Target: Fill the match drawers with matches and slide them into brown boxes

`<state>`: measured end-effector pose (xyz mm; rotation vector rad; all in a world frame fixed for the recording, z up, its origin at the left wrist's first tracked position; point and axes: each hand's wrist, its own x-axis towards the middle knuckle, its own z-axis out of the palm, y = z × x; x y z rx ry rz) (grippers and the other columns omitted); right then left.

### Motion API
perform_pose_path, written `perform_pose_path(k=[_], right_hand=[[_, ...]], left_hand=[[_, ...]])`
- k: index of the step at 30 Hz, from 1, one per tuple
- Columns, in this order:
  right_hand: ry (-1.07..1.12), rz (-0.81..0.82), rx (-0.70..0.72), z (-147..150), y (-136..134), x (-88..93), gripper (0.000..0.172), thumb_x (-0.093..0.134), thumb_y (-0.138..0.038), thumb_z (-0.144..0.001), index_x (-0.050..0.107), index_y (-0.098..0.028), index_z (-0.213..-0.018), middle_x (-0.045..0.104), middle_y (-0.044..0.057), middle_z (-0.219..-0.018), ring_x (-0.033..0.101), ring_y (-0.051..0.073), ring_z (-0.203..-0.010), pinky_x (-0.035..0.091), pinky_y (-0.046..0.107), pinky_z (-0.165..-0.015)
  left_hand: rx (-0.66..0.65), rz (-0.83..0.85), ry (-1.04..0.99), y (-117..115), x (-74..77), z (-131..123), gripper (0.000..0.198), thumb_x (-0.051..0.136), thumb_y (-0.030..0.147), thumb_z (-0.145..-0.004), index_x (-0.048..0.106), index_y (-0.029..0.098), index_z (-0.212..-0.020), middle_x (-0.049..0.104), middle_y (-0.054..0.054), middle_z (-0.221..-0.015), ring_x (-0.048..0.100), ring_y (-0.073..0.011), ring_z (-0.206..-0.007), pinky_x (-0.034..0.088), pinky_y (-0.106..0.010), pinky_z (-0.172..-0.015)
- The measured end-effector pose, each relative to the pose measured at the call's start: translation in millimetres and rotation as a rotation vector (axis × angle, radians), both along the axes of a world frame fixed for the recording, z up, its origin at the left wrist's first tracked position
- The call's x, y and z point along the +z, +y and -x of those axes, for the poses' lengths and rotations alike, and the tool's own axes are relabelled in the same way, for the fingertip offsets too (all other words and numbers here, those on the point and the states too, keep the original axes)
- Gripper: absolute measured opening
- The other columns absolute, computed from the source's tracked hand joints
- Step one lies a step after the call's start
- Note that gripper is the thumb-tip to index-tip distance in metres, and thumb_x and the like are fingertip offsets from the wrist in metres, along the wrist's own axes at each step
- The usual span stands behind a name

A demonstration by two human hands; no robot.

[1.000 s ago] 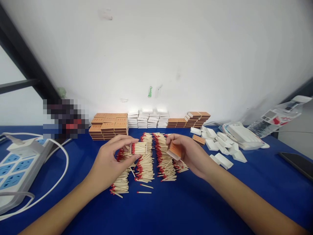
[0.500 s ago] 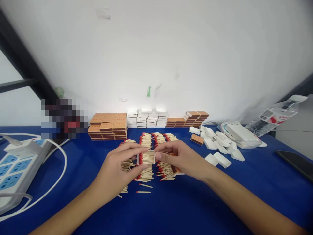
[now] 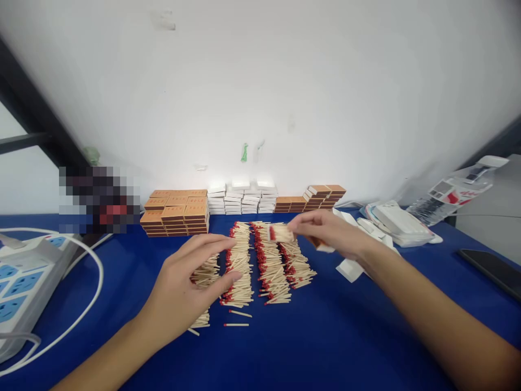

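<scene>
My right hand (image 3: 336,232) pinches a small white matchbox tray (image 3: 281,234), slightly blurred, filled with red-headed matches. Under its palm shows part of an orange-brown matchbox sleeve (image 3: 324,247), apparently held by the other fingers. My left hand (image 3: 179,288) is open, thumb and fingers apart and nothing between them, over the left side of the match rows. Beneath and between the hands, loose matches lie in rows: one row (image 3: 240,260) by my left fingertips, another (image 3: 273,271) in the middle, a third (image 3: 299,266) below my right hand. Two single matches (image 3: 236,325) lie in front.
Brown matchboxes (image 3: 175,213) are stacked by the wall, beside white trays (image 3: 242,198) and more brown boxes (image 3: 325,195). Loose white trays (image 3: 350,270) lie at right, near a plastic bottle (image 3: 451,195) and a phone (image 3: 490,274). A power strip (image 3: 28,288) with cables stands left.
My right hand has carried the filled tray right and away from me, out of my left hand. My left hand has let go and stays near its place, fingers apart.
</scene>
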<state>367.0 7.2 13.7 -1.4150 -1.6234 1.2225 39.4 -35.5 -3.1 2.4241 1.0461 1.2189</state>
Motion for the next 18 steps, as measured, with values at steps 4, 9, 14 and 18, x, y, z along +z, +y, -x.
perform_pose_path(k=[4, 9, 14, 18], right_hand=[[-0.101, -0.061, -0.122, -56.9, 31.8, -7.4, 0.042, 0.085, -0.061, -0.075, 0.082, -0.02, -0.081, 0.077, 0.009, -0.089, 0.06, 0.017, -0.071, 0.042, 0.03, -0.059], [-0.196, -0.048, -0.153, -87.5, 46.2, -25.9, 0.046, 0.085, -0.064, -0.074, 0.081, -0.018, -0.081, 0.075, 0.008, -0.08, 0.059, 0.017, -0.068, 0.041, 0.032, -0.06], [-0.221, -0.102, -0.118, -85.0, 53.2, -34.4, 0.046, 0.082, -0.062, -0.078, 0.081, -0.017, -0.082, 0.078, 0.011, -0.085, 0.058, 0.017, -0.065, 0.038, 0.031, -0.057], [-0.194, -0.118, -0.104, -70.0, 58.3, -30.0, 0.043, 0.078, -0.06, -0.082, 0.081, -0.017, -0.087, 0.08, 0.011, -0.091, 0.055, 0.014, -0.063, 0.037, 0.03, -0.057]], left_hand=[[0.038, -0.029, 0.024, 5.0, 0.7, 4.3, 0.033, 0.078, 0.034, -0.094, 0.072, 0.03, -0.126, 0.074, -0.003, -0.124, 0.07, -0.021, -0.114, 0.057, -0.034, -0.103], [0.029, -0.038, 0.04, 6.8, -0.6, 4.7, 0.027, 0.076, 0.032, -0.095, 0.074, 0.029, -0.122, 0.075, -0.003, -0.12, 0.07, -0.0213, -0.112, 0.055, -0.036, -0.101], [0.028, -0.044, 0.045, 7.2, -1.0, 4.2, 0.025, 0.076, 0.032, -0.095, 0.074, 0.03, -0.119, 0.075, -0.003, -0.118, 0.07, -0.0215, -0.11, 0.056, -0.037, -0.1], [0.024, -0.051, 0.046, 8.1, -0.7, 3.8, 0.023, 0.075, 0.033, -0.095, 0.075, 0.03, -0.117, 0.076, -0.003, -0.116, 0.071, -0.0221, -0.108, 0.056, -0.038, -0.098]])
